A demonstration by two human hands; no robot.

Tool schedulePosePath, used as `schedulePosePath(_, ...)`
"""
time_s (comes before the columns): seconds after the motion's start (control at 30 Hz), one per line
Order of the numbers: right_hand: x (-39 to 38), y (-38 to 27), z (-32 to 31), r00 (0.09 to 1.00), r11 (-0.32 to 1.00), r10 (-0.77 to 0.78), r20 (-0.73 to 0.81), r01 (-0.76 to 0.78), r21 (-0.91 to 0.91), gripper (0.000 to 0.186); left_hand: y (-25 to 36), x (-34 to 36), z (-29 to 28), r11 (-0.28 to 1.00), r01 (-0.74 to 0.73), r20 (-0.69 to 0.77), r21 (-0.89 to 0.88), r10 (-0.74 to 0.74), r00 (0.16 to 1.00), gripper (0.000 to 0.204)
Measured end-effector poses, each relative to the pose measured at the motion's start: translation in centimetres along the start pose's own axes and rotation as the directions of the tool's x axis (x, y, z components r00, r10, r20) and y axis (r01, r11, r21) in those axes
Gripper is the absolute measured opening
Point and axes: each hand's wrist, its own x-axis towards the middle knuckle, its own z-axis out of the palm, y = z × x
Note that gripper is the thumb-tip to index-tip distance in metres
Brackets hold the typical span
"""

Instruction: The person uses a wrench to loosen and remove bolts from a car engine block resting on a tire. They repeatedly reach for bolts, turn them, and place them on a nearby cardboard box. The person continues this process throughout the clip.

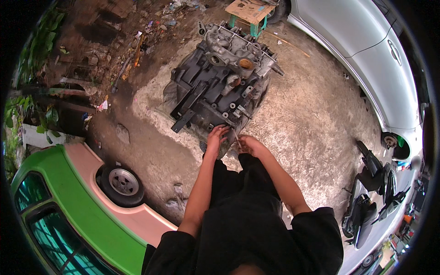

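Observation:
A dirty engine [215, 87] with a dark block and grey metal castings on its far side rests on the ground in front of me. My left hand [217, 140] is at its near edge, fingers bent and laid against the dark metal, with no held object showing. Just to the right, my right hand [250, 145] pinches a thin, rod-like thing [237, 136] that points up toward the engine's near edge. It is too small for me to tell its kind. A dark flat bracket [183, 121] juts out at the engine's near left.
A small wooden-topped stool [251, 11] with green legs stands beyond the engine. A silver car [366, 50] is at the right, with a motorcycle [366, 197] below it. A green and pink car [87, 197] is at the near left; litter [137, 46] lies at the far left.

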Motion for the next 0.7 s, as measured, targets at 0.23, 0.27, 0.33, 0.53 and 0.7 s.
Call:
schedulePosePath(0.23, 2.0, 0.0, -3.4, 0.992, 0.988, -0.117, -0.051, 0.111, -0.107, 0.021, -0.6, 0.2, 1.3, 0.999, 0.03, -0.016, -0.027, -0.03, 0.999, 0.032)
schedulePosePath(0.27, 2.3, -0.1, -3.4, 0.991, 0.991, -0.113, -0.078, 0.106, -0.085, 0.02, -0.6, 0.2, 1.4, 0.999, 0.031, -0.015, -0.04, -0.032, 0.999, 0.032)
schedulePosePath(0.33, 2.9, -0.3, -3.6, 0.986, 0.988, -0.142, -0.09, 0.135, -0.074, 0.019, -0.5, 0.3, 1.6, 0.999, 0.024, -0.03, -0.024, -0.025, 0.999, 0.033)
schedulePosePath(0.53, 4.6, 0.0, -4.6, 0.991, 0.978, -0.135, -0.015, 0.131, -0.165, 0.026, -1.0, 0.1, 1.5, 1.0, -0.003, -0.035, -0.01, 0.003, 0.999, 0.033)
schedulePosePath(0.7, 5.4, -0.2, -4.8, 0.991, 0.947, -0.13, -0.005, 0.123, -0.298, 0.025, -1.4, -0.2, 1.4, 1.0, -0.016, -0.04, -0.003, 0.016, 0.999, 0.036)
